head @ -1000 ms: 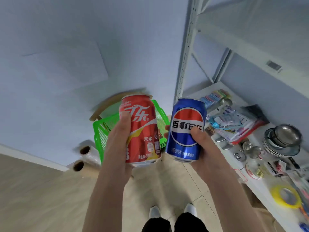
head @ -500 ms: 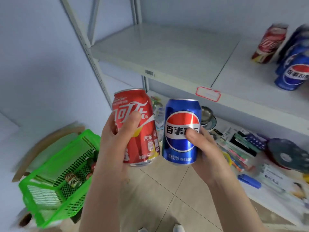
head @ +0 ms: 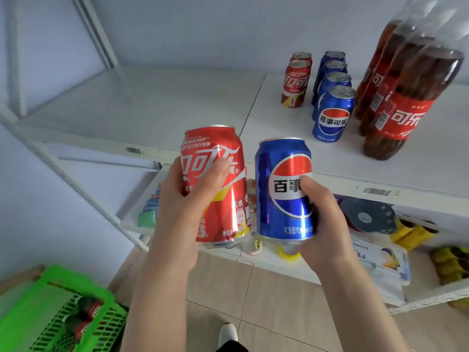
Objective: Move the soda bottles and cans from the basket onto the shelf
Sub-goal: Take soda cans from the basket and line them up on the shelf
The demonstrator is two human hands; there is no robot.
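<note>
2 upright cans: left hand [head: 177, 212] grips red can [head: 215, 179], right hand [head: 322, 224] grips glossy blue can [head: 281, 189].

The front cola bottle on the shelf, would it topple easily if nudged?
Probably not: the front cola bottle looks mostly full, so likely heavy. Yet it is tall and narrow; a push high up might tip it.

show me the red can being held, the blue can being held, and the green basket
red can [head: 210, 146]: head view, upper part of its label.
blue can [head: 281, 171]: head view, red top of the round logo.
green basket [head: 76, 282]: head view, its top rim.
</note>
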